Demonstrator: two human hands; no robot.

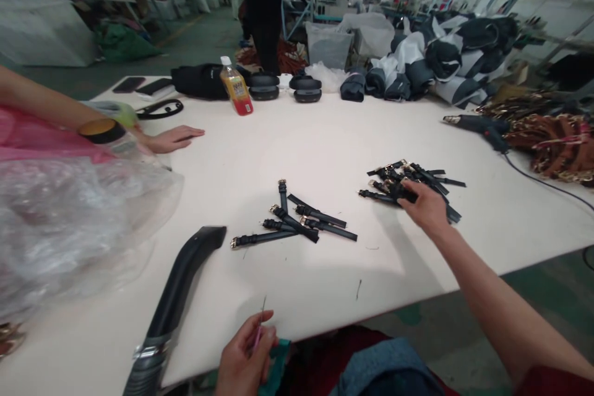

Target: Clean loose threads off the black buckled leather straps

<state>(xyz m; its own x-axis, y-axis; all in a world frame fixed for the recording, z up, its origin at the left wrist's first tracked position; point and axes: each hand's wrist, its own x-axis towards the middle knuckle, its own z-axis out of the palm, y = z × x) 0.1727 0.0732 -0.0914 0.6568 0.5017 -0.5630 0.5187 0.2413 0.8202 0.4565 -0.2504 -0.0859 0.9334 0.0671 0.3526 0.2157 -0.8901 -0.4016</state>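
My left hand point(248, 352) is low at the table's front edge, fingers closed on a thin pink-handled tool point(258, 335) with a fine dark tip pointing up. Its exact kind does not show. On the right, my right hand point(426, 205) reaches into a pile of short black straps with gold buckles point(436, 180). Thumb and fingers are pinched together there on a black strap point(405, 190), partly covered by the hand. Between the two hands, a looser group of similar black buckle straps point(290, 223) lies spread on the white table point(315, 142).
A black hose nozzle point(179, 284) lies at left beside clear plastic bags point(69, 229). Another person's hand point(174, 138) rests on the table. Further back stand a drink bottle point(237, 90) and dark rolls point(403, 77). A heat gun point(477, 125) with cord lies right.
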